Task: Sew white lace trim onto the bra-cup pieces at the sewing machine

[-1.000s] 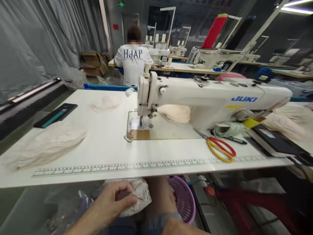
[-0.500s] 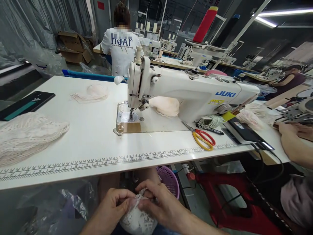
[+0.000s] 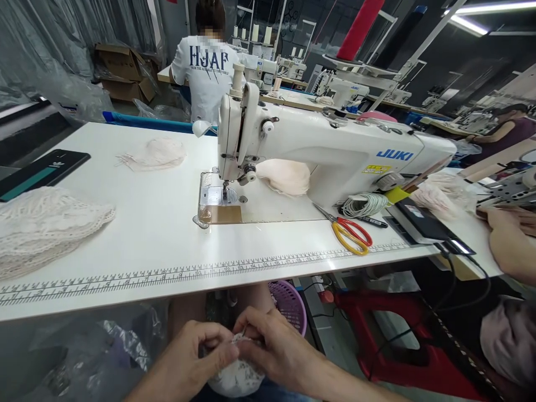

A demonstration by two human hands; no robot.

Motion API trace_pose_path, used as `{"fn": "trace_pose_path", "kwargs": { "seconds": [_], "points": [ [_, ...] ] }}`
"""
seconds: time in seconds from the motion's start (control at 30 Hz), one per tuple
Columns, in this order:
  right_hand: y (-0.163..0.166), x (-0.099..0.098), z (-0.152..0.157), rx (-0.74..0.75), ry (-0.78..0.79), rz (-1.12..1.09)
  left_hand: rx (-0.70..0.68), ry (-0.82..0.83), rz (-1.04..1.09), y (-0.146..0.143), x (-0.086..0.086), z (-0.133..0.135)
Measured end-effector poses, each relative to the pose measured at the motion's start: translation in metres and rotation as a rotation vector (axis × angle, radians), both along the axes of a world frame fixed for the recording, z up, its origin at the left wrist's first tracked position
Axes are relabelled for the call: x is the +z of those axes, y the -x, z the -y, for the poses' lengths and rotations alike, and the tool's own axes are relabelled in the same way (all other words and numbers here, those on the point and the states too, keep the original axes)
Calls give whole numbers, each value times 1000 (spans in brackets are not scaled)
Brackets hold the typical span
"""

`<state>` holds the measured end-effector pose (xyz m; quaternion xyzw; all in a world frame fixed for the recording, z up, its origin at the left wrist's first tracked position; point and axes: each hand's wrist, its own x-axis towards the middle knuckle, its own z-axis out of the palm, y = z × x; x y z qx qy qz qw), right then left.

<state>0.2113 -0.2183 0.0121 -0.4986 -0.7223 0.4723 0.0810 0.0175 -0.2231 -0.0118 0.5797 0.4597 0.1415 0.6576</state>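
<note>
Below the table's front edge, over my lap, my left hand (image 3: 205,352) and my right hand (image 3: 270,346) pinch a white lace-patterned fabric piece (image 3: 237,377) between thumbs and fingers. The hands nearly meet at its gathered top edge, while the rest bulges below them. Fingertips partly hide the gripped edge. Above them on the table stands a white sewing machine (image 3: 326,134), with a pale fabric piece (image 3: 288,177) lying under its arm.
A stack of cream lace pieces (image 3: 50,229), a thin pale piece (image 3: 157,153) and a phone (image 3: 54,167) lie left. Scissors (image 3: 349,234), coiled cord (image 3: 364,205) and a black box (image 3: 427,220) lie right. A purple basket (image 3: 288,307) stands below; a co-worker's arm (image 3: 511,245) shows right.
My left thumb has moved up and right, closer to my right fingers at the fabric's edge. The fabric's bulge shows less below the hands. The camera view has shifted slightly.
</note>
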Motion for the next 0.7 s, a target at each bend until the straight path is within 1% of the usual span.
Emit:
{"fn": "trace_pose_path", "kwargs": {
  "seconds": [0.17, 0.27, 0.37, 0.43, 0.5, 0.57, 0.63, 0.7],
  "points": [
    [1, 0, -2, -12, -35, 50, 67, -69, -156, -3, 5, 0],
    [0, -2, -5, -10, -10, -10, 88, -91, -182, 0, 5, 0],
    [-5, -8, -8, 7, 82, -151, 44, -99, -185, 2, 6, -1],
    [-8, -13, -9, 24, 65, -225, 3, -95, -194, 1, 7, -3],
    [-10, -17, -10, 38, 10, -267, -23, -90, -203, 0, 8, -5],
    [-11, -21, -11, 46, 7, -311, -36, -81, -212, 0, 11, -6],
    [-10, -24, -11, 46, 63, -378, -44, -65, -246, 2, 15, -6],
    [-10, -24, -12, 39, 134, -458, -83, -45, -308, 5, 19, -7]
  ]
}}
